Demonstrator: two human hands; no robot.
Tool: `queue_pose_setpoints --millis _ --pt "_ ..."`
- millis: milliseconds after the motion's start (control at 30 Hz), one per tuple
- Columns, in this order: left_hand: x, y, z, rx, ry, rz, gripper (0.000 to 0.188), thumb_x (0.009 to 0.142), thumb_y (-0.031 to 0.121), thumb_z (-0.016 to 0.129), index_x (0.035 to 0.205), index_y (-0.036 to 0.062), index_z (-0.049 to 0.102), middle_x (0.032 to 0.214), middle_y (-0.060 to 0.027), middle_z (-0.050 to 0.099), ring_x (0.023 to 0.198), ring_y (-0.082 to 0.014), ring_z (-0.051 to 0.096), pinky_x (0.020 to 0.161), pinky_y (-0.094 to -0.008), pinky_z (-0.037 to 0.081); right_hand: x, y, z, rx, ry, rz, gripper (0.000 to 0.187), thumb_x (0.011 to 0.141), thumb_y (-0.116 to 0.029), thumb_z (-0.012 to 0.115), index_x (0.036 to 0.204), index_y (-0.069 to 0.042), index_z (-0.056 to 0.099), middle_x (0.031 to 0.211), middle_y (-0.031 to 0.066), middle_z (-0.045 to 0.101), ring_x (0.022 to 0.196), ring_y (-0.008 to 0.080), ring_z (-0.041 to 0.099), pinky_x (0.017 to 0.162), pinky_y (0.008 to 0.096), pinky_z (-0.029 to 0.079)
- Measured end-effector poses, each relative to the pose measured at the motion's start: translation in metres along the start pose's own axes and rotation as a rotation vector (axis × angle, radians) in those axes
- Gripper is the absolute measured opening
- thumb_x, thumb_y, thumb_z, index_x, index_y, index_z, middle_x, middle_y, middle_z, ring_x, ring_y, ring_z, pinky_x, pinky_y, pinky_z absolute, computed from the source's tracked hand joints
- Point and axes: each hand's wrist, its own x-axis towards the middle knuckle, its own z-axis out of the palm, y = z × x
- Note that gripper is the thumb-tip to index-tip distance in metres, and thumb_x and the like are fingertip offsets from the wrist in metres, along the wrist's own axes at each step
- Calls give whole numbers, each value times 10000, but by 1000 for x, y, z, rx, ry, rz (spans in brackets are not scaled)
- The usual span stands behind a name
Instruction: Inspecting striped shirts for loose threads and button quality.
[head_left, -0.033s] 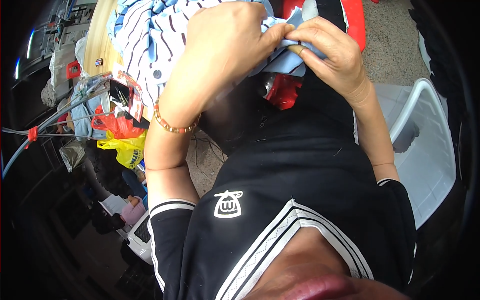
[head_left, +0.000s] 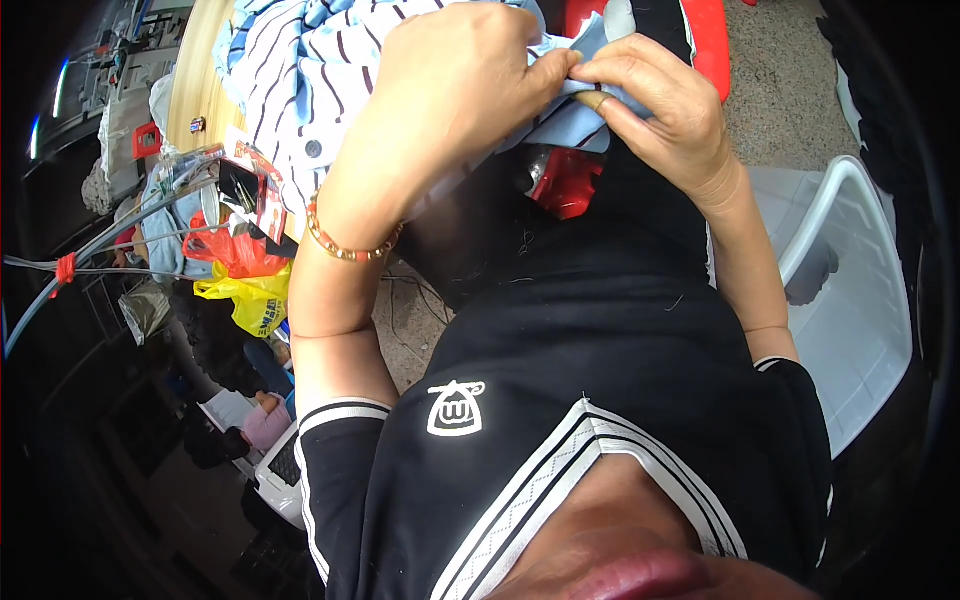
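**Light blue cloth pinched between both hands at twelve o'clock**

Light blue cloth [head_left: 590,120] held up near the top centre of the view, just above the lap, bunched at the meeting point of both hands. Striped white shirt [head_left: 300,80] spread over the round wooden worktop [head_left: 190,95] at eleven o'clock, seemingly joined to the same bundle of fabric, though the join stays hidden behind the left hand.

Progress, judged from the lie of things: fabric gathered and gripped, a small fold worked at the fingertips; cannot tell how much handling remains, since the worked spot sits covered.

Left hand [head_left: 455,90]: grip closed in a loose fist over the cloth edge, beaded bracelet [head_left: 345,245] at the wrist. Right hand [head_left: 665,110]: grip nearly closed, thumb and forefinger pinching the blue fold, touching the left knuckles.

Around: red plastic stool [head_left: 700,40] at one o'clock, white plastic chair [head_left: 850,300] at three o'clock, red bag [head_left: 235,250] and yellow bag [head_left: 250,300] at nine o'clock beneath the worktop rim.
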Motion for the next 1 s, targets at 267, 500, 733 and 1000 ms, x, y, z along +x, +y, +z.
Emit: queue_pose_setpoints --millis 267,500,733,1000 --pt "2 -1 6 -304 -287 3 334 973 283 569 1048 -12 708 762 -159 682 702 -237 678 669 -320 521 -9 -2 -2 -76 4 -61 258 724 -3 767 968 -38 691 918 75 663 753 221 678 640 302 563" --pt "-13 -9 12 -618 -297 -109 329 999 253 576 1116 -38 677 913 -128 687 844 -159 638 751 -289 493 -12 4 5 -179 68 -150 278 714 -3 776 979 -47 700 933 72 673 741 205 693 629 278 579" --pt "-10 -12 16 -503 -366 -91 324 966 238 611 1107 -46 677 946 -144 676 857 -214 651 777 -313 495 -21 0 5 -160 29 -115 275 716 7 763 978 -44 697 924 69 663 719 197 687 616 278 575" --pt "-12 -13 31 -450 -218 -5 252 956 170 608 1059 -52 669 897 -141 651 822 -232 638 763 -309 486 -28 -2 5 -151 17 -63 275 718 6 756 982 -44 695 925 66 654 710 195 681 615 283 570"
